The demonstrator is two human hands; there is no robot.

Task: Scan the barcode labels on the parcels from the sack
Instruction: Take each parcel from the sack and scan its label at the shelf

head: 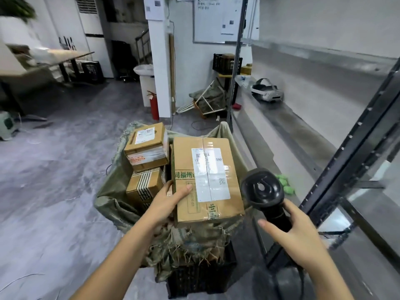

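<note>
Two hands work: left hand [167,201] grips the large brown cardboard parcel [206,180], right hand [296,232] clasps the black handheld scanner [265,193]; glossy tape glare over the label might spoil the scan.

Below me the grey mottled stone-look floor [54,180] carries a black slatted plastic crate [201,278], and the open green woven sack [112,200] of brown cardboard parcels sits on top of that crate. By the white pillar a red fire extinguisher [154,105] stands on the floor. Further back, near the far wall, a folded green sack on a white metal frame [205,100] lies tipped over on the floor. On my right a long grey metal shelf [303,131] runs away from me; a white headset with a black strap [267,90] rests at its far end, and small bright green lumps [285,185] lie on its near end.
</note>
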